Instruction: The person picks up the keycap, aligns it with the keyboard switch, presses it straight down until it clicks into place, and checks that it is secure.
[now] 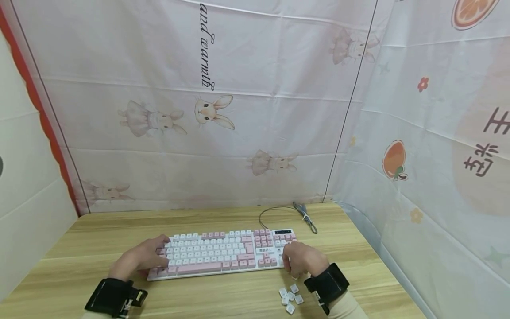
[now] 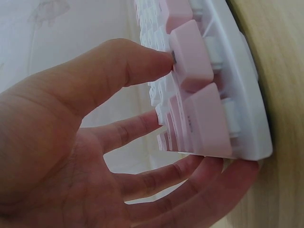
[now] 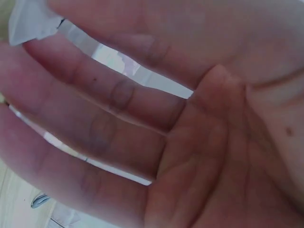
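Note:
A white and pink keyboard (image 1: 211,252) lies flat on the wooden table. My left hand (image 1: 145,254) grips its left end. In the left wrist view, the thumb of my left hand (image 2: 90,128) touches a pink key (image 2: 190,54), while other fingertips lie against the keyboard's side edge. Over the number pad at the right end is my right hand (image 1: 300,258), its fingers bent downward. The right wrist view shows a white keycap (image 3: 33,21) pinched at the fingertips of my right hand (image 3: 142,109). Which number pad keys sit under that hand is hidden.
Several loose white keycaps (image 1: 290,297) lie on the table (image 1: 207,297) just in front of the right hand. Behind the keyboard, a bundled grey cable (image 1: 307,216) rests near the back edge. Printed curtains (image 1: 255,133) hang behind and at the right.

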Demonstrator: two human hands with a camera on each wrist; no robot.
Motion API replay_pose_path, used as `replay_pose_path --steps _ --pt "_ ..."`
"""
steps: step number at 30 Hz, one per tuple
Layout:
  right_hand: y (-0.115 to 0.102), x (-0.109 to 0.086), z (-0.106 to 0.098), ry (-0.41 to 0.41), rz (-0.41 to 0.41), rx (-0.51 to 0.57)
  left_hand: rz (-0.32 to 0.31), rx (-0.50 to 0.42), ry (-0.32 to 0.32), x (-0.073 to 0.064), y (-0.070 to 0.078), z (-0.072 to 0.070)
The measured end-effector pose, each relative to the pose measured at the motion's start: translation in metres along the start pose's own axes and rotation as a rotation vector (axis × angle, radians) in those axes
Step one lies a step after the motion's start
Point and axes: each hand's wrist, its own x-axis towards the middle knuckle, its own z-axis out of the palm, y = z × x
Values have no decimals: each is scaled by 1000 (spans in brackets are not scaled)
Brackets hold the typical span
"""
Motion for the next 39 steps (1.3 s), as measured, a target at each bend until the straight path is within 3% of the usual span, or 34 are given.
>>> replay_pose_path --steps 10,19,32,39 --pt "2 -2 -5 -41 -10 79 -24 -17 -1 1 0 1" --pt "6 -2 -7 -48 -95 94 -16 7 -3 0 -1 2" --pt "12 4 -9 25 -301 107 0 53 7 1 1 0" --pt "13 7 -9 52 -331 130 -10 15 4 1 1 -1"
